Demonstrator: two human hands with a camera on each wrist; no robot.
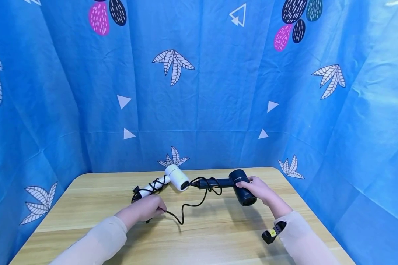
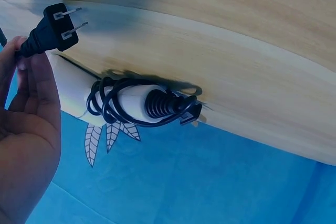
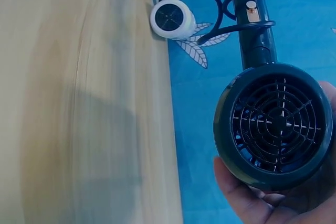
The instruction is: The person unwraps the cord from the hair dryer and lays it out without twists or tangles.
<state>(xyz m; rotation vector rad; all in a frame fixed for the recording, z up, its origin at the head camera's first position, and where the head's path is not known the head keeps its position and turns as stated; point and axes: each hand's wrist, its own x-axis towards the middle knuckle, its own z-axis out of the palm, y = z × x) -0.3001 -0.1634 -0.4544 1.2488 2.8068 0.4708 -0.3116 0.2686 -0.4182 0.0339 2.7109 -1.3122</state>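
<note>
My right hand [image 1: 257,188] grips a dark hair dryer [image 1: 241,184] by its barrel, above the right part of the table. The round grille [image 3: 281,124] faces the right wrist camera. Black cord [image 1: 203,198] loops around its handle and runs left to my left hand [image 1: 149,208]. Between thumb and fingers, the left hand pinches the cord just behind its two-pin plug [image 2: 52,30], prongs pointing away from the hand. Just beyond that hand lies a white hair dryer [image 1: 177,177] on the table, its handle wrapped in its own black cord [image 2: 118,100].
The light wooden table [image 1: 205,239] ends at a blue patterned curtain [image 1: 199,110], which hangs behind it and along both sides. A black strap device [image 1: 273,232] sits at the right sleeve cuff.
</note>
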